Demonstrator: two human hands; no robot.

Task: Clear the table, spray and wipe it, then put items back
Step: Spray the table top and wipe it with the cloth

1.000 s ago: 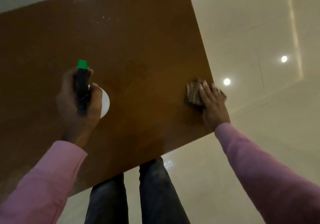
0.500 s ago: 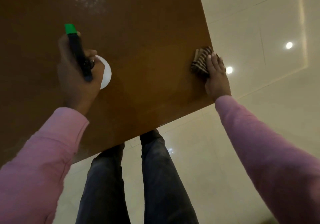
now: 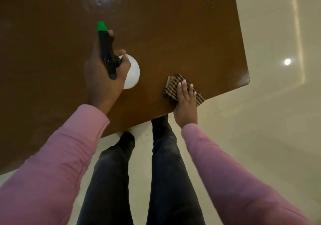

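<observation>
A brown wooden table (image 3: 191,33) fills the upper part of the view, with wet spray droplets glinting near its far edge. My left hand (image 3: 102,78) grips a spray bottle (image 3: 132,72) with a white body, black trigger head and green nozzle, held above the tabletop. My right hand (image 3: 185,103) lies flat, fingers spread, on a folded brown striped cloth (image 3: 173,87) pressed onto the table close to its near edge and right corner.
The table's near edge runs diagonally from lower left up to the rounded right corner (image 3: 247,81). Glossy cream floor tiles (image 3: 269,137) lie to the right and below, reflecting ceiling lights. My legs in dark trousers (image 3: 165,172) stand just under the near edge.
My right hand has slid the cloth from the table's right edge leftwards along the near edge. The spray bottle stays in my left hand, and the view has shifted.
</observation>
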